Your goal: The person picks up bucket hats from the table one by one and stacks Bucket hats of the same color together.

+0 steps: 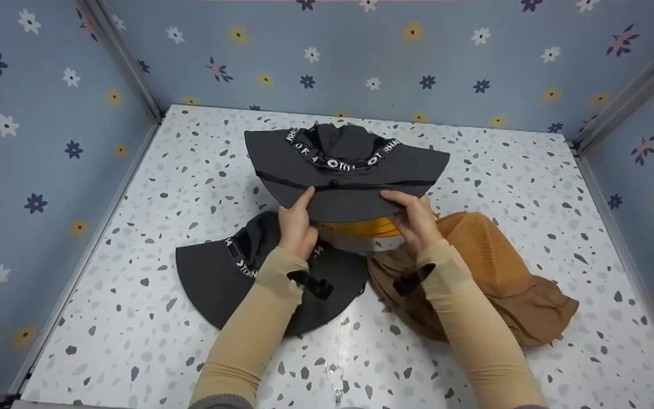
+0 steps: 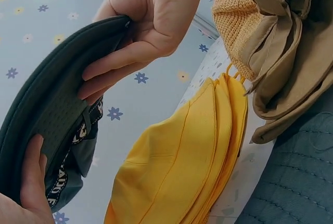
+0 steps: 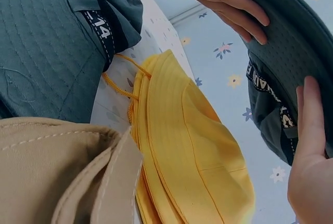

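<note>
Both hands hold a dark grey bucket hat [image 1: 355, 201] above the table, tilted with its inner band of white lettering toward me. My left hand [image 1: 298, 230] pinches the near brim left of the middle, thumb on top. On the right part of that brim, my right hand [image 1: 416, 222] pinches likewise. In the wrist views the fingers spread along the other face of the brim. Beneath it are stacked yellow hats [image 2: 161, 167], mostly hidden in the head view. Another dark grey bucket hat [image 1: 208, 289] lies under my left forearm.
Brown hats [image 1: 537, 307] with a ribbed tan crown lie to the right, partly under my right forearm. Yellow cords [image 3: 117, 86] trail from the yellow hats. Flower-patterned walls [image 1: 361, 62] enclose the speckled white table [image 1: 128, 238] at the back and both sides.
</note>
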{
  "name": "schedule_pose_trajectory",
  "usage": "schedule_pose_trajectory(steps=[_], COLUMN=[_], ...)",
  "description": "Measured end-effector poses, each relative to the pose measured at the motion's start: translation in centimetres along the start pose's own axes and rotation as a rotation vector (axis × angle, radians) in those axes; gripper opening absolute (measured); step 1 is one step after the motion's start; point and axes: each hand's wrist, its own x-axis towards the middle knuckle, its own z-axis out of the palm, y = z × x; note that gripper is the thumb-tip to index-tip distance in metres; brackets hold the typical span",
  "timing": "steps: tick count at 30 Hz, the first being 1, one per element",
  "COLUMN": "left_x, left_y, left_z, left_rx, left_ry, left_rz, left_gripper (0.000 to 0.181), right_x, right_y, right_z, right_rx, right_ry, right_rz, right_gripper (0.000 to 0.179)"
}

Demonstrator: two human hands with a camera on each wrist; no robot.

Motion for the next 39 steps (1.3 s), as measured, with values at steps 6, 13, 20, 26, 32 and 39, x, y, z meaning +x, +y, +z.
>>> schedule_pose_trajectory(steps=[6, 13, 20, 26, 32, 39], left_x=[-0.3, -0.7, -1.0, -1.2, -0.9, -0.4], left_y=[-0.2, -0.6, -0.6, -0.6, 0.0, 0.9], left_z=[-0.1, -0.4, -0.6, -1.0, -1.6, -1.7], left_rx=[0.015, 0.015, -0.007, -0.045, -0.064, -0.078], left_ry=[-0.027, -0.088, -0.102, -0.112, -0.113, -0.089], left_rz=[0.016, 0.017, 0.018, 0.000, -0.007, -0.012], left_gripper=[0.060, 0.062, 0.058, 0.059, 0.057, 0.055], right_x=[-0.1, -0.3, -0.5, -0.6, -0.7, -0.7], right_y=[0.0, 0.1, 0.4, 0.4, 0.3, 0.3], right_z=[0.4, 0.6, 0.4, 0.1, -0.3, -0.7], right_rx=[0.014, 0.046, -0.011, -0.024, -0.017, -0.016], right_ry=[0.031, 0.132, 0.151, 0.169, 0.167, 0.176], right_rz=[0.004, -0.075, -0.094, -0.083, -0.081, -0.090], right_gripper=[0.041, 0.049, 0.057, 0.056, 0.051, 0.037])
